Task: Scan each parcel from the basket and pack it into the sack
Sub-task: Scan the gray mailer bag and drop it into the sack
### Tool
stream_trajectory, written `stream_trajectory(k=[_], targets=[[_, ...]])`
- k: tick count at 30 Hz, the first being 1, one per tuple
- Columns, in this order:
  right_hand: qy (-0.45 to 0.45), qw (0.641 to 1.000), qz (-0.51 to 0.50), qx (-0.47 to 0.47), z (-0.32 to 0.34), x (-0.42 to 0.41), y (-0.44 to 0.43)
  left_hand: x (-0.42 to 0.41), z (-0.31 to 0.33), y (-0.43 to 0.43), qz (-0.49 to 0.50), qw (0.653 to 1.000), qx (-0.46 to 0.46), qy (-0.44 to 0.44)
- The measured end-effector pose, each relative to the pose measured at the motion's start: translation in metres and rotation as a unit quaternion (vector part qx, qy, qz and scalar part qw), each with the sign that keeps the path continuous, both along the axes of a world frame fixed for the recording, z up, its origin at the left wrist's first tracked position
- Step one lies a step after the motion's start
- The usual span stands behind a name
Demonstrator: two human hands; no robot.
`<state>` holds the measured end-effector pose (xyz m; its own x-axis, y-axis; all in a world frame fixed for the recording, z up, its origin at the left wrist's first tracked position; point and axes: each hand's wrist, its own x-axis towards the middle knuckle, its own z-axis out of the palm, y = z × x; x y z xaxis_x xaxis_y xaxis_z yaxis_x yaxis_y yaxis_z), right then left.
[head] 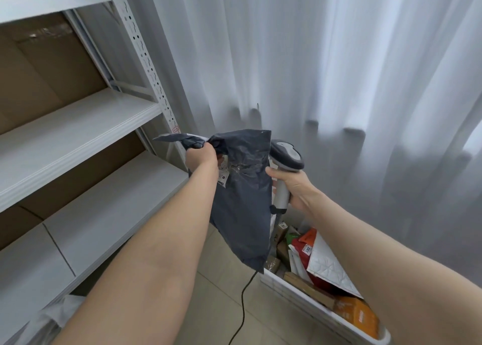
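Holds the grey poly mailer (242, 206) up above the white basket (323, 313), its crumpled top corner pinched in the left hand (202, 157). Clasps the handle of the corded barcode scanner (287, 154) in the right hand (294, 188), just beside the mailer's right edge. Looks like the scanning step, with packing into the sack not yet done. To do it well: turn the mailer until its white shipping label (224, 174) faces the scanner head, pull the wrinkled film flat, aim squarely, and keep the cord (243, 295) from snagging the bag. Shows only black marks on that label, too creased and angled to read. Bears digits, perhaps "1002", on a tag (307, 249) stuck to a red parcel (296, 243) in the basket. No brand legible on the scanner.
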<state>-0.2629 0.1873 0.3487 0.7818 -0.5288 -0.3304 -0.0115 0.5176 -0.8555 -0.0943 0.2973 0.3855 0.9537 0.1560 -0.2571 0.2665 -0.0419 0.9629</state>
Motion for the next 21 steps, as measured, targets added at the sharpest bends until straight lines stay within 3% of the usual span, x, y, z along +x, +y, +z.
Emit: stream_trajectory(k=[7,11,13,15,17,19,21], targets=[[0.127,0.977,-0.166,-0.034,-0.002,0.02,-0.001,0.004,0.014,0.019,-0.039,0.999,-0.006,0.008],[0.086,0.982,-0.166,-0.026,0.003,0.025,-0.007,0.012,0.012,0.03,-0.027,0.996,0.086,-0.02],[0.068,0.986,-0.146,-0.035,0.006,0.028,-0.007,0.012,0.014,0.035,0.012,0.986,0.142,-0.085],[0.052,0.987,-0.145,-0.049,0.01,0.031,-0.005,0.013,0.019,0.04,-0.005,0.945,0.243,-0.218],[0.041,0.987,-0.146,-0.057,0.013,0.035,-0.005,0.016,0.021,0.041,-0.142,0.864,0.369,-0.311],[0.031,0.988,-0.137,-0.058,0.016,0.036,-0.003,0.015,0.02,0.038,-0.294,0.764,0.482,-0.312],[0.017,0.991,-0.121,-0.056,0.017,0.036,-0.001,0.01,0.012,0.035,-0.365,0.705,0.539,-0.28]])
